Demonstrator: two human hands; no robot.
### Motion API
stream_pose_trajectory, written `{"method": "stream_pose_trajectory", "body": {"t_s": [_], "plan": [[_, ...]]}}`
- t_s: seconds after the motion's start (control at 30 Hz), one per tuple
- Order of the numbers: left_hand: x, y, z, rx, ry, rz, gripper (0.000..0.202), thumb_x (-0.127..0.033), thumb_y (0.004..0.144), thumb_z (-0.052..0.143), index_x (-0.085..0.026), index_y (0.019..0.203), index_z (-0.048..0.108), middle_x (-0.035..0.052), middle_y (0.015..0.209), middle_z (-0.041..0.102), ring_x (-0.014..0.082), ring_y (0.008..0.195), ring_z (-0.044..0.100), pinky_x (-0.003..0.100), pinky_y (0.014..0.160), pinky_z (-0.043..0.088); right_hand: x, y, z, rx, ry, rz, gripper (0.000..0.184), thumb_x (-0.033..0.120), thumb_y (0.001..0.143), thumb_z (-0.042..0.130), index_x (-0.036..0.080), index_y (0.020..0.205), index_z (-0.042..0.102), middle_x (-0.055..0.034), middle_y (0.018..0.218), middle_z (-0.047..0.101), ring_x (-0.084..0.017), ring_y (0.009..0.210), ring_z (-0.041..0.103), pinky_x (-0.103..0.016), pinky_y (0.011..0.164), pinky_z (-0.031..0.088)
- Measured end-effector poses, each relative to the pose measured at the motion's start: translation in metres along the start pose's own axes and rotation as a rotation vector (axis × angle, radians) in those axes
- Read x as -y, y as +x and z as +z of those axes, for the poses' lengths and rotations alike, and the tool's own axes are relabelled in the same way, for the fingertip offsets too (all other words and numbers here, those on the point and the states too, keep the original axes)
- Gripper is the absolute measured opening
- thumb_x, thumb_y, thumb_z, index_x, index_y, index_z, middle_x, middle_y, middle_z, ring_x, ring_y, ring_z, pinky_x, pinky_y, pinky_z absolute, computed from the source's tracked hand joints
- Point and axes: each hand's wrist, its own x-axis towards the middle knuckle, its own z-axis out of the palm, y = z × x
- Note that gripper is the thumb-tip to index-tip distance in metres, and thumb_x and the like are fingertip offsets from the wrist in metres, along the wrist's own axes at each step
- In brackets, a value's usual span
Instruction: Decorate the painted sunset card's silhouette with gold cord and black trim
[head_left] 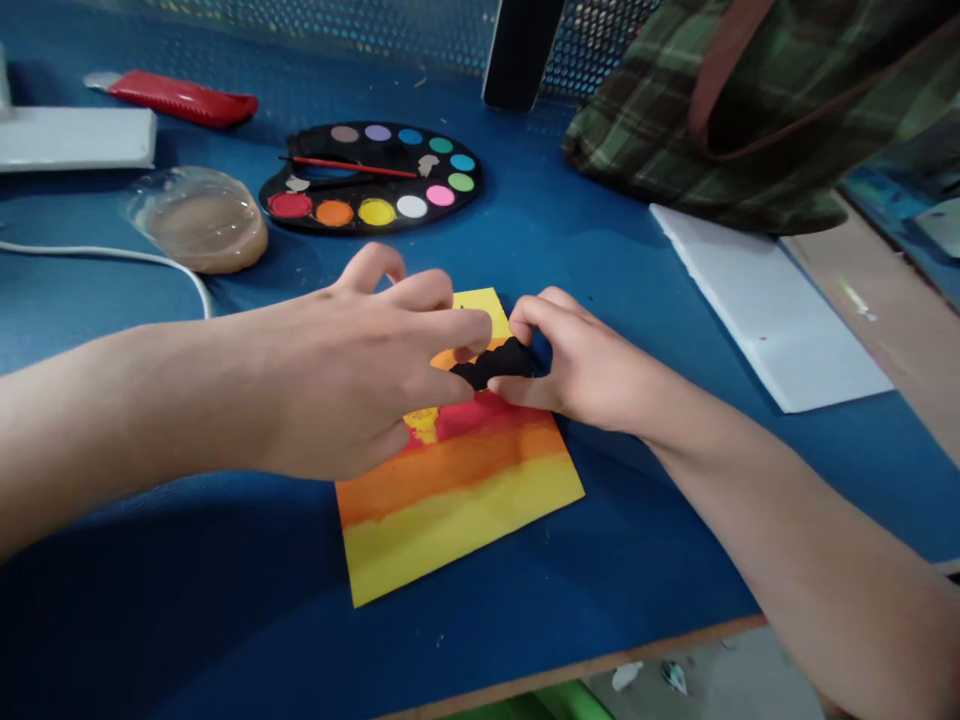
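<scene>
A painted sheet [465, 480] with yellow, orange and red bands lies tilted on the blue table. Above its red and orange part is a black wavy-edged piece [496, 364], which looks like cut paper. My left hand [382, 370] comes across the sheet from the left, its thumb and index finger closed at the piece's left end, the other fingers bent. At the right end, the thumb and index finger of my right hand [574, 360] grip the piece. A yellow painted patch [424, 424] shows below my left hand. Part of the sheet is hidden under that hand.
Behind the sheet sit a paint palette [322, 225] with a red brush [352, 167] across it and a clear cup of murky water [210, 225]. A red cutter [184, 98] lies back left. To the right are a white board [780, 310] and a plaid bag [660, 120].
</scene>
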Motion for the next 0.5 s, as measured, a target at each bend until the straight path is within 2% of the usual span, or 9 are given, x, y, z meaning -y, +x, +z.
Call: {"method": "stream_pose_trajectory", "body": {"t_s": [0.13,0.27,0.33,0.4,0.5], "plan": [[0.0004,-0.0003,-0.001,0.006,0.078,0.073,0.03,-0.019,0.072,0.045,-0.024,0.091,0.068,0.0052,0.1,0.054,0.0245,0.091,0.05,0.046,0.077,0.043,-0.0002,0.0007,0.0011,-0.013,-0.005,-0.003,0.038,0.038,0.067,0.069,0.022,0.073,0.034,-0.0003,0.084,0.038,-0.017,0.079,0.041,-0.028,0.065,0.031],[0.0015,-0.0016,0.0013,-0.037,0.103,0.099,0.023,-0.023,0.071,0.049,-0.022,0.084,0.068,0.0063,0.101,0.057,0.027,0.092,0.05,0.049,0.077,0.044,-0.0047,0.0018,0.0028,-0.041,-0.015,-0.032,0.039,0.043,0.066,0.067,0.022,0.072,0.035,-0.0004,0.082,0.038,-0.017,0.075,0.04,-0.027,0.061,0.029],[0.0006,-0.0019,0.0016,-0.039,0.103,0.098,0.016,-0.02,0.069,0.048,-0.02,0.069,0.064,0.0053,0.104,0.059,0.0261,0.092,0.05,0.051,0.082,0.044,-0.0074,0.0022,0.0033,-0.051,-0.02,-0.048,0.041,0.047,0.066,0.067,0.022,0.072,0.035,-0.0006,0.081,0.038,-0.018,0.074,0.04,-0.027,0.061,0.029],[-0.0015,-0.0018,0.0008,-0.05,0.089,0.098,0.019,-0.015,0.07,0.044,-0.018,0.057,0.058,0.0025,0.1,0.061,0.023,0.091,0.049,0.053,0.089,0.041,-0.0088,0.0022,0.0035,-0.055,-0.021,-0.059,0.041,0.048,0.065,0.067,0.023,0.072,0.035,-0.0008,0.081,0.039,-0.018,0.074,0.04,-0.027,0.062,0.03],[-0.0045,-0.0013,-0.0013,-0.053,0.044,0.099,0.029,-0.009,0.073,0.037,-0.017,0.054,0.057,-0.0015,0.084,0.06,0.0188,0.091,0.049,0.052,0.099,0.035,-0.0076,0.0019,0.0031,-0.045,-0.027,-0.04,0.04,0.044,0.065,0.067,0.023,0.072,0.035,-0.001,0.082,0.039,-0.018,0.076,0.041,-0.028,0.062,0.03]]}}
